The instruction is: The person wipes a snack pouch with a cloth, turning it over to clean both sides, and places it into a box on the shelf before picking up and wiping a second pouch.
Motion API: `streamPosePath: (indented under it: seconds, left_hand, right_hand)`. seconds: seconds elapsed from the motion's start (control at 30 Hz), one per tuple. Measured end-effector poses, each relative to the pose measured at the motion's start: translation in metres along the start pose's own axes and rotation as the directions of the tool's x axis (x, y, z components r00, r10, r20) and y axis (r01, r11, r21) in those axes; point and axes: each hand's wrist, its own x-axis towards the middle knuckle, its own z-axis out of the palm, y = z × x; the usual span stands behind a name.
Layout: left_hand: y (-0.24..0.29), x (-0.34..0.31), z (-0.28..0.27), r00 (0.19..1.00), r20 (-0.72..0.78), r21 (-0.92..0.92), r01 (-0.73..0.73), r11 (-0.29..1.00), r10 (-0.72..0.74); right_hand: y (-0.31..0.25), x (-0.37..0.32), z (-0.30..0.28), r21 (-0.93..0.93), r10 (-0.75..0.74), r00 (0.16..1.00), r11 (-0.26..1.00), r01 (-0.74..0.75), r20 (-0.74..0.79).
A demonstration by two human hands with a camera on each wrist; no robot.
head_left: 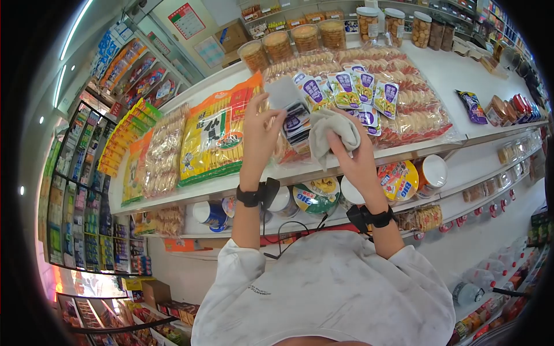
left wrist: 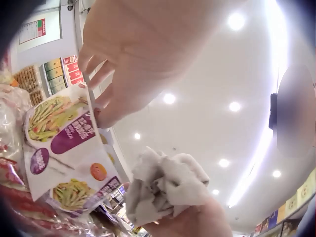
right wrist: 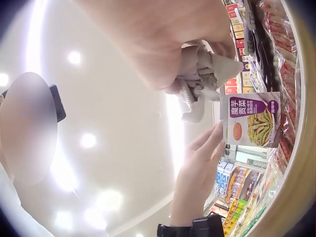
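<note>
My left hand point(head_left: 261, 134) holds the side of a small cardboard display box point(head_left: 281, 92), its fingers and thumb at the edge. Dark packets show inside the box's open top. Purple lettering and pictures of a green vegetable dish are printed on the box, seen side-on in the right wrist view. A crumpled grey cloth point(head_left: 334, 131) is gripped in my right hand point(head_left: 359, 163), just right of the box. Several purple-and-white snack packets point(head_left: 344, 92) lie loose behind the cloth, on top of bagged round crackers point(head_left: 415, 98).
Large yellow snack bags point(head_left: 216, 135) lie left of the box on the white counter point(head_left: 438, 69). Clear tubs point(head_left: 306, 39) line its back edge. Instant noodle bowls point(head_left: 398, 180) stand on the shelf below the counter's front edge. Stocked racks point(head_left: 81, 190) rise at the left.
</note>
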Motion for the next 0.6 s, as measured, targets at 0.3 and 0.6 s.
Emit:
streamPosePath:
  seconds: [0.3,0.6]
  left_hand:
    - [0.048,0.003,-0.015,0.837,-0.358,-0.616,0.121,0.778,-0.413]
    - [0.097,-0.038,-0.005,0.876,0.088,-0.609,0.424,0.670,-0.475]
  right_hand:
    - [-0.006,-0.008,-0.013,0.242,0.238,0.966,0.948,-0.209,-0.098]
    - [-0.028,-0.005,0.000,0.233,0.220,0.965,0.955,-0.183,-0.142]
